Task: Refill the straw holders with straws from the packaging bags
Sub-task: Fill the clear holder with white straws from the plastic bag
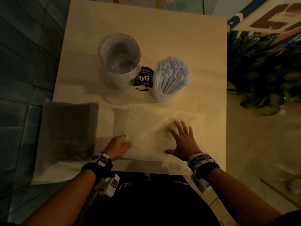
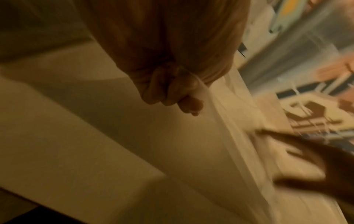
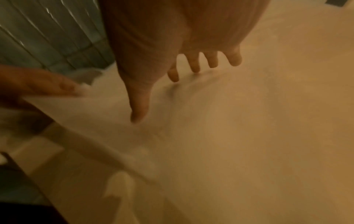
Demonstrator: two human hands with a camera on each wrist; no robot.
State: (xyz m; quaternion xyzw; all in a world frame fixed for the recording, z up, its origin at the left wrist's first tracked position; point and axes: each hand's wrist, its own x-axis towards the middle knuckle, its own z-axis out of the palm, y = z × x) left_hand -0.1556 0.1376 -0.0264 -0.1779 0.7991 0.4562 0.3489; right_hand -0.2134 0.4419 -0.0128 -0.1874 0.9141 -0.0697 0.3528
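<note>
Dark bag [image 1: 68,131]: overhangs the desk's [image 1: 146,30] near-left corner, part of it past the left edge. Dark contents, likely straws, too dim to confirm. Risk: any nudge from the left forearm could tip it off the edge, since little of it seems backed by the desk.

Left hand [image 1: 119,146]: at the near edge, fingers curled, pinching the left end of the pale bag [image 1: 154,128]. The left wrist view shows thin film bunched in the fingers [image 2: 189,103]. Risk: a sharp pull against the pinned far side could tear the film unevenly, or spill whatever is in it toward the near edge. I cannot tell whether this bag has straws in it; it lies nearly flat.

Clear holder [image 1: 119,54]: rear-left of centre, looks empty and still to be filled. It appears tall and light, so a swept bag could knock it over.

Purple sticker [image 1: 144,78]: on the desk between the two holders.

Full holder [image 1: 171,77]: rear-right of centre, packed with pale straws [image 1: 172,66] standing on end, well apart from both hands.

Right hand [image 1: 182,141]: spread wide and flat, palm down on the pale bag, holding nothing. Risk: with slick film under the palm, the bag may slide rather than stay pinned.
</note>
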